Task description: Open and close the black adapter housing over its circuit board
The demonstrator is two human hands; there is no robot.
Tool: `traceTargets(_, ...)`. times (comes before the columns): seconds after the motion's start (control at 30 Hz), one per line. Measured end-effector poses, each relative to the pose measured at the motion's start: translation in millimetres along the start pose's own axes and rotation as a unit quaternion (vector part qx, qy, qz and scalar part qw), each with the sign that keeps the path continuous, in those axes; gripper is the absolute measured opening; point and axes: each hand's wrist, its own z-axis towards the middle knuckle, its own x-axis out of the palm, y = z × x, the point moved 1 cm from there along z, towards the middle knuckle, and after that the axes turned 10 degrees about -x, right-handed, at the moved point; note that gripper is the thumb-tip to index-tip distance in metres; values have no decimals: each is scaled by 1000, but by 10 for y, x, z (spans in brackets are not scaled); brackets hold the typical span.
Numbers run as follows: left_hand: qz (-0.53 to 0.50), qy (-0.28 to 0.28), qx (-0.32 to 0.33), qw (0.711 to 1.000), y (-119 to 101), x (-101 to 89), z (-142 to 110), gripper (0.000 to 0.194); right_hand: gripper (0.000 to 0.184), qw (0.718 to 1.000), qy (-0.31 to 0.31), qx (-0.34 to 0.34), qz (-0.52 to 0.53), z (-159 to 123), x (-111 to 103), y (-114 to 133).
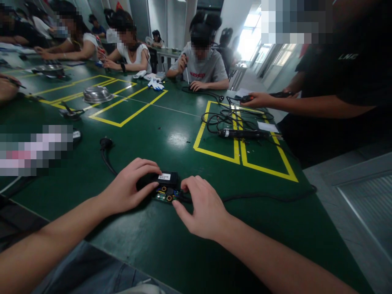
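A small black power adapter (167, 179) with a white label lies on the green table (171, 253) near the front edge. Its case is open, and a green circuit board (165, 195) with copper coils shows at its near side. My left hand (130, 188) curls over the adapter's left end, fingers wrapped on it. My right hand (203, 208) rests at its right side, thumb and fingers pinched where a black cable (260, 196) leaves the board. The cable trails off to the right across the table.
A black plug and cord (105, 149) lie left of the adapter. An electric screwdriver (241, 133) and tangled cords (220, 118) sit inside yellow tape boxes. A person at right holds a tool (260, 98). Metal bowls (96, 94) and gloves (155, 84) lie farther back, with several seated people.
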Motion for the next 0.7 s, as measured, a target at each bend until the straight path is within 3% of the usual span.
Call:
traceTargets(0.17, 11, 39, -21, 999, 89, 42, 42, 26, 6, 999, 37, -11, -25, 14, 47, -8)
traceTargets(0.37, 21, 11, 18, 1000, 24, 6, -24, 19, 5, 997, 69, -15, -38, 9, 62, 2)
traceTargets(0.53, 7, 67, 47, 997, -77, -52, -39, 14, 2, 997, 66, -7, -38, 12, 69, 11)
traceTargets(0.7, 1, 65, 40, 997, -101, -79, -31, 18, 3, 998, 45, -13, -37, 22, 81, 18)
